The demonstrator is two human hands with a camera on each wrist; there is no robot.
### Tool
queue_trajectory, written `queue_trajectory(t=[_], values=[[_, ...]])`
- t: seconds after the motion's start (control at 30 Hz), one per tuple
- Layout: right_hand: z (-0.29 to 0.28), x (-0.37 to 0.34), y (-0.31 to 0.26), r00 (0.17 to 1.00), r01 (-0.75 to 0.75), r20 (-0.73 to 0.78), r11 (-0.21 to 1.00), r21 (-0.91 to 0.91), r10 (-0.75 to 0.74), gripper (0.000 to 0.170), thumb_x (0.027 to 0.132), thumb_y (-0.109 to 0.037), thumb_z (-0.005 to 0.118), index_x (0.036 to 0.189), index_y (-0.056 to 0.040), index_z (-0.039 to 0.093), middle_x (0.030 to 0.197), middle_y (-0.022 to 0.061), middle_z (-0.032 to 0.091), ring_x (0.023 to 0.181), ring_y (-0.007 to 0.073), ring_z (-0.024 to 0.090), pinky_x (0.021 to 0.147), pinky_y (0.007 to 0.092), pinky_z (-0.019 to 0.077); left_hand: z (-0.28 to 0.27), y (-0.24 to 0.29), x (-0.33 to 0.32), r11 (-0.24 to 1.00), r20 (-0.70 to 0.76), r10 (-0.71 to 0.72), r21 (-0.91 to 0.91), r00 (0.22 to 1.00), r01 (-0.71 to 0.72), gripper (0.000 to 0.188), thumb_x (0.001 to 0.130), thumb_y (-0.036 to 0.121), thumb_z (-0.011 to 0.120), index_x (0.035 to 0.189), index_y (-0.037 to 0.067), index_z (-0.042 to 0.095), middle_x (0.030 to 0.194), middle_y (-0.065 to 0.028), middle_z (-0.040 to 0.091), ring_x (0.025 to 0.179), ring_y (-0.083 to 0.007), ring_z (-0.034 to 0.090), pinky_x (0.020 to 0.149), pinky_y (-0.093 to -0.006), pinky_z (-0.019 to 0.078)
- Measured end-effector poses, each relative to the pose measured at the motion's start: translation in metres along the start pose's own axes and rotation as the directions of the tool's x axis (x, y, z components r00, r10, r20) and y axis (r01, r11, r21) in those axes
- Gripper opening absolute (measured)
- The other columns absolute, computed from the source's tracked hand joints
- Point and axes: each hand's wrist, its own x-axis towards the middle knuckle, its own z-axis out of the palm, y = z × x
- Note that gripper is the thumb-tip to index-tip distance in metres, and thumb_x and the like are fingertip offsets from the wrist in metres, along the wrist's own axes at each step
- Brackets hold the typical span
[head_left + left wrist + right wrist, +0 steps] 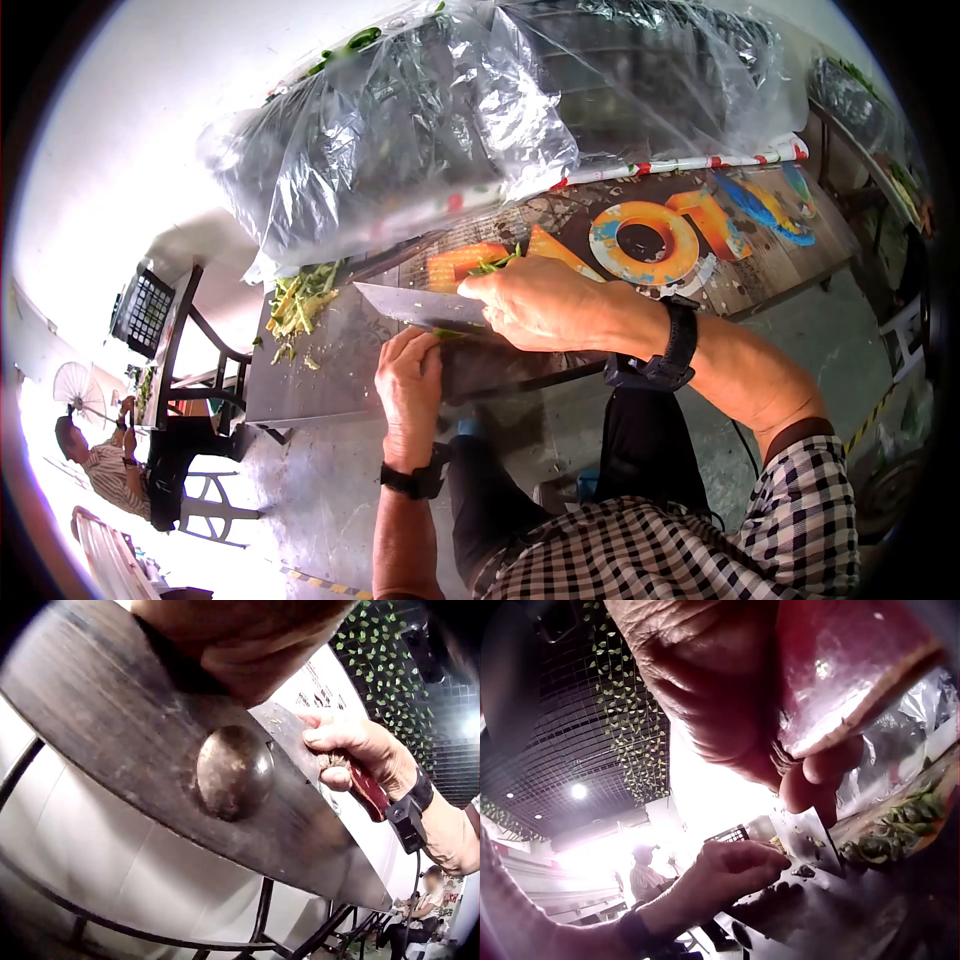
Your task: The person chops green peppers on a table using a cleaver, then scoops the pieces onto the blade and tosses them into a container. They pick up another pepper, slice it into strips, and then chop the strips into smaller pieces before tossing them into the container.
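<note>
My right hand [550, 300] grips the red handle [367, 793] of a broad-bladed kitchen knife [415, 305]. Its blade points left, low over the dark tabletop [320, 385]. Close against the blade, my left hand [408, 385] has its fingers bent at a small green vegetable piece [447, 334], mostly hidden by blade and fingertips. Behind my right hand lie green cut strips [495, 264], which the right wrist view shows as a heap of green pieces [900, 829]. A pile of yellow-green scraps [300, 300] sits left of the blade tip.
Clear plastic sheeting [400, 130] covers a bulky load along the table's far side. A round metal dome [235, 772] shows on the dark surface in the left wrist view. Another person [115, 465] sits at a table to the left, near a fan [80, 390].
</note>
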Motion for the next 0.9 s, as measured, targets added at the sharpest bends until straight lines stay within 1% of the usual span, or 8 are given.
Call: queue_trajectory(t=[0.13, 0.33, 0.47, 0.57, 0.7, 0.8, 0.83, 0.9], values=[[0.003, 0.003, 0.001, 0.999, -0.009, 0.031, 1.0, -0.009, 0.01, 0.007, 0.087, -0.007, 0.058, 0.09, -0.0041, 0.051, 0.062, 0.0171, 0.057, 0.063, 0.0371, 0.062, 0.058, 0.0466, 0.0468, 0.005, 0.0, 0.001, 0.998, 0.0, 0.051, 0.039, 0.999, -0.051, 0.013, 0.079, -0.002, 0.067, 0.091, 0.001, 0.07, 0.098, -0.0111, 0.069, 0.091, -0.0317, 0.064, 0.082, -0.0389, 0.0524], [0.001, 0.004, 0.001, 0.998, -0.004, 0.056, 1.0, -0.017, 0.004, 0.007, 0.087, -0.006, 0.057, 0.09, -0.0029, 0.051, 0.062, 0.0182, 0.057, 0.064, 0.0378, 0.062, 0.058, 0.0461, 0.0468, 0.004, 0.0, 0.002, 1.0, 0.021, 0.021, 0.023, 1.0, -0.022, 0.014, 0.078, -0.003, 0.066, 0.091, 0.0, 0.071, 0.099, -0.013, 0.072, 0.092, -0.0312, 0.067, 0.085, -0.0374, 0.0525], [0.0, 0.009, 0.001, 0.998, 0.014, 0.065, 1.0, 0.02, -0.015, 0.006, 0.087, -0.006, 0.056, 0.088, -0.0015, 0.052, 0.064, 0.0207, 0.058, 0.065, 0.0397, 0.063, 0.058, 0.0469, 0.047, 0.005, 0.0, 0.0, 0.999, 0.001, 0.03, 0.016, 1.0, -0.03, 0.011, 0.079, -0.002, 0.066, 0.089, 0.0, 0.07, 0.098, -0.0117, 0.07, 0.09, -0.0313, 0.066, 0.082, -0.0382, 0.0531], [0.013, 0.022, 0.002, 0.996, -0.005, 0.086, 0.998, 0.062, 0.0, 0.005, 0.086, -0.006, 0.055, 0.087, -0.0011, 0.053, 0.067, 0.0222, 0.06, 0.065, 0.0409, 0.063, 0.057, 0.0486, 0.0471, 0.006, 0.0, 0.001, 1.0, 0.014, 0.011, 0.02, 1.0, -0.011, 0.011, 0.079, -0.002, 0.065, 0.089, 0.0, 0.07, 0.099, -0.0121, 0.07, 0.092, -0.0312, 0.066, 0.082, -0.0379, 0.0533], [0.028, 0.044, -0.011, 0.995, -0.02, 0.099, 0.999, 0.043, 0.016, 0.004, 0.085, -0.004, 0.054, 0.087, -0.0011, 0.055, 0.064, 0.0215, 0.059, 0.063, 0.0412, 0.062, 0.056, 0.0513, 0.0471, 0.005, -0.001, 0.0, 1.0, 0.017, -0.012, 0.0, 1.0, 0.013, 0.012, 0.08, -0.001, 0.064, 0.089, -0.001, 0.071, 0.098, -0.0135, 0.071, 0.092, -0.0312, 0.067, 0.084, -0.0374, 0.0533], [0.028, 0.039, -0.009, 0.997, 0.06, 0.05, 0.998, 0.017, -0.061, 0.005, 0.085, -0.004, 0.053, 0.088, -0.0008, 0.056, 0.064, 0.0214, 0.06, 0.062, 0.042, 0.062, 0.056, 0.0516, 0.0475, 0.004, 0.0, 0.001, 1.0, 0.027, -0.02, 0.013, 0.999, 0.02, 0.011, 0.081, -0.001, 0.063, 0.089, -0.001, 0.071, 0.098, -0.0141, 0.071, 0.091, -0.0312, 0.068, 0.083, -0.0374, 0.0533], [0.024, 0.038, -0.007, 0.998, 0.009, 0.057, 0.999, 0.05, -0.012, 0.005, 0.086, -0.004, 0.054, 0.088, -0.0002, 0.056, 0.064, 0.0221, 0.061, 0.062, 0.0425, 0.062, 0.056, 0.051, 0.0471, 0.004, 0.0, 0.001, 0.999, 0.031, -0.024, 0.027, 0.999, 0.023, 0.011, 0.081, -0.001, 0.063, 0.089, -0.001, 0.071, 0.097, -0.014, 0.071, 0.091, -0.0313, 0.068, 0.083, -0.0375, 0.0534], [0.021, 0.028, -0.004, 1.0, 0.0, -0.022, 0.999, 0.046, 0.001, 0.005, 0.086, -0.004, 0.055, 0.088, 0.0, 0.057, 0.064, 0.0222, 0.06, 0.062, 0.0423, 0.062, 0.056, 0.0506, 0.0465, 0.005, 0.001, 0.001, 1.0, 0.01, -0.015, 0.016, 1.0, 0.015, 0.011, 0.081, -0.001, 0.063, 0.089, -0.001, 0.071, 0.097, -0.0138, 0.071, 0.091, -0.0313, 0.067, 0.084, -0.0375, 0.0532]])
